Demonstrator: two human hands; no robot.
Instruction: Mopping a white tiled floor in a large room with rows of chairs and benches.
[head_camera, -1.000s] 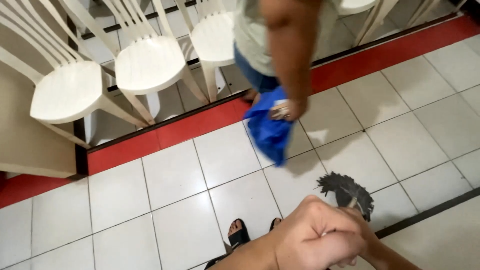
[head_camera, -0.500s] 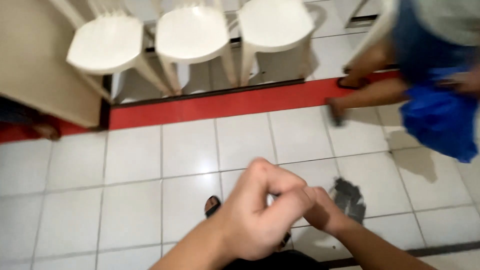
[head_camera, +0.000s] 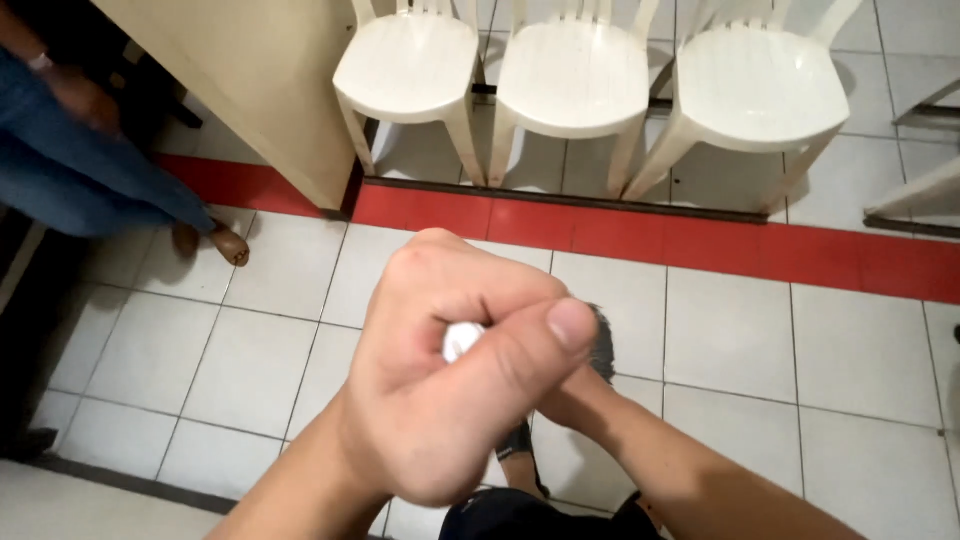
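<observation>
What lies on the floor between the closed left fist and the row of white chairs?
In the head view, between the left hand and the white chairs lie bare white floor tiles, then a red floor strip. Nothing stands there.

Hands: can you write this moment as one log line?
left hand: fist on white handle | right hand: behind, mostly hidden | dark brush: over tiled floor
</observation>
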